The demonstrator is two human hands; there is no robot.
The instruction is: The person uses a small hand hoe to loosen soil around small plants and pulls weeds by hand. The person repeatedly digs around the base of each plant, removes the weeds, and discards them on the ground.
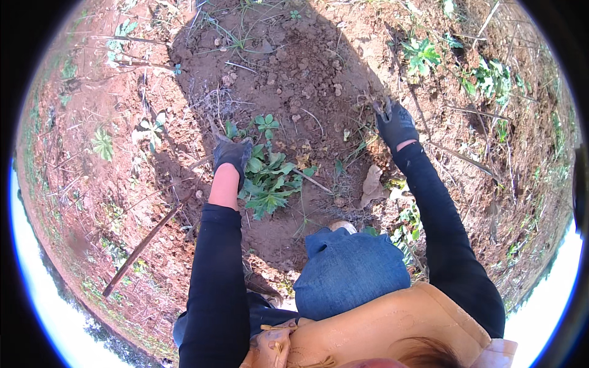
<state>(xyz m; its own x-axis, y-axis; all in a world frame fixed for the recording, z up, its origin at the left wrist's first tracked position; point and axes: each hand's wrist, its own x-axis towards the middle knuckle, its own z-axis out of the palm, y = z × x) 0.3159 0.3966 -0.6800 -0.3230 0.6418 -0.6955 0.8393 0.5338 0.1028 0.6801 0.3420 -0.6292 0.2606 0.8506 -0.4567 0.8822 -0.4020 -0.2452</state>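
My left hand [231, 154], in a dark grey work glove, reaches down at the left edge of a clump of leafy green plants [271, 184]. Its fingers point away from me beside a small sprig; whether they grip anything cannot be told. My right hand [395, 123], in a matching glove, is farther right over the sunlit edge of the soil. Dry brown plant matter [375, 103] lies at its fingertips and seems pinched between them. Bare reddish-brown soil [299, 92] with small clods lies between both hands, mostly in my shadow.
A dry stick [142, 248] slants at the left, and another [464, 158] lies right of my right hand. A curled dry leaf [372, 186] is near my denim-covered knee [352, 271]. Leafy weeds [421, 56] grow at the upper right, with a pale-leaved plant [153, 131] at the left.
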